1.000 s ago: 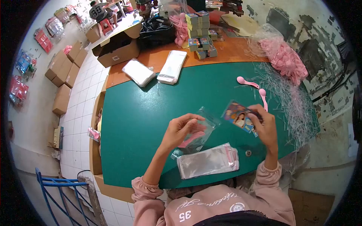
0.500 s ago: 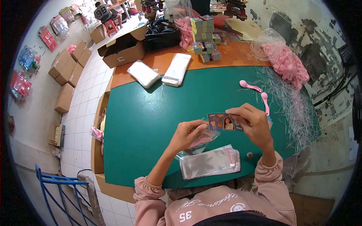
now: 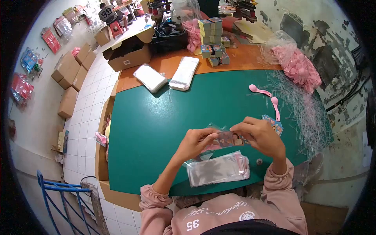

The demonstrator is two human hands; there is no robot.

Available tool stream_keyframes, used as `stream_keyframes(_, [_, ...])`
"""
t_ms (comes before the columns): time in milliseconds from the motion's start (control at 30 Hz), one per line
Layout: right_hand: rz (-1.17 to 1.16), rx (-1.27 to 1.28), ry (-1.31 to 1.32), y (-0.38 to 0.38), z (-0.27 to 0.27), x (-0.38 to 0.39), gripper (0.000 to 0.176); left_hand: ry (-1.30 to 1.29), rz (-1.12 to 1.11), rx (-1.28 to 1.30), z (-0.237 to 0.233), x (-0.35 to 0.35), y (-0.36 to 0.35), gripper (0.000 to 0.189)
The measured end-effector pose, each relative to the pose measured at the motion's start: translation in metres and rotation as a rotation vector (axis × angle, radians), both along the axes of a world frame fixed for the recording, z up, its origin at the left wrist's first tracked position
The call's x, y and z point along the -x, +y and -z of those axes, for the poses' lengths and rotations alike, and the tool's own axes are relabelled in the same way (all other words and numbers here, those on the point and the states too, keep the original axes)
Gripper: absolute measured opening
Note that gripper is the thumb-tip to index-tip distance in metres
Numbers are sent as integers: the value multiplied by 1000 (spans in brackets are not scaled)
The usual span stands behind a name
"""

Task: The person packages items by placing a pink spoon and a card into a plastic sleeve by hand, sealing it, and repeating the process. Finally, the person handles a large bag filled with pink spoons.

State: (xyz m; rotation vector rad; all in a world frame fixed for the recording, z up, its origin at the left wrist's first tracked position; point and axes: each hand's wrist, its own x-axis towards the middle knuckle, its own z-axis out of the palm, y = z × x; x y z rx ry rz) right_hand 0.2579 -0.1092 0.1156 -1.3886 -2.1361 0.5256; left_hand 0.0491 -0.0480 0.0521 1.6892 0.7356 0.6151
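Note:
My left hand (image 3: 197,143) is closed on a clear plastic bag (image 3: 213,145) that has something pink inside. My right hand (image 3: 260,137) pinches a dark printed card (image 3: 231,140), whose left part lies in or behind the clear plastic; which of the two is hard to tell. Just below my hands lies a stack of clear bags (image 3: 217,169) on the green table (image 3: 156,129). Beyond my right hand is a fan of blue printed cards (image 3: 274,124), partly covered by it. Two pink spoons (image 3: 260,90) rest farther back on the right.
Two stacks of white packets (image 3: 150,78) lie at the back left. Bundled cards (image 3: 211,35) stand on the orange strip. Pink spoons in plastic (image 3: 297,68) and clear shreds (image 3: 309,117) line the right edge. A person (image 3: 107,15) sits far off.
My right hand has brought the card leftward and down to the bag, and plastic now overlaps it. My two hands are closer together. More of the blue cards shows.

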Motion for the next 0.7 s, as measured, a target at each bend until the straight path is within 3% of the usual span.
stream_keyframes(33, [-36, 24, -15, 0, 0, 1, 20, 34, 10, -93, -1, 0, 0, 23])
stream_keyframes(167, [-108, 37, -1, 6, 4, 8, 18, 81, 75, -53, 0, 0, -1, 25])
stream_keyframes(267, [-115, 120, 130, 9, 9, 18, 20, 101, 133, -121, 4, -2, -1, 34])
stream_keyframes(367, [-38, 246, 163, 17, 16, 16, 16, -28, 44, 80, 4, 2, -1, 47])
stream_keyframes(433, [-177, 102, 235, 23, 39, 13, 18, 164, 37, -92, 4, 4, -2, 58])
stream_keyframes(567, [-56, 205, 331, 26, 46, 14, 21, 266, 153, -91, 8, 20, 9, 57])
stream_keyframes(633, [184, 407, 408, 30, 37, 8, 15, -87, 306, 14, 26, 39, 25, 58])
stream_keyframes(667, [147, 392, 460, 35, 46, 4, 14, -104, 253, 212, 18, 46, 27, 55])
stream_keyframes(700, [148, 390, 460, 38, 53, 4, 14, -103, 255, 210, 17, 51, 29, 55])
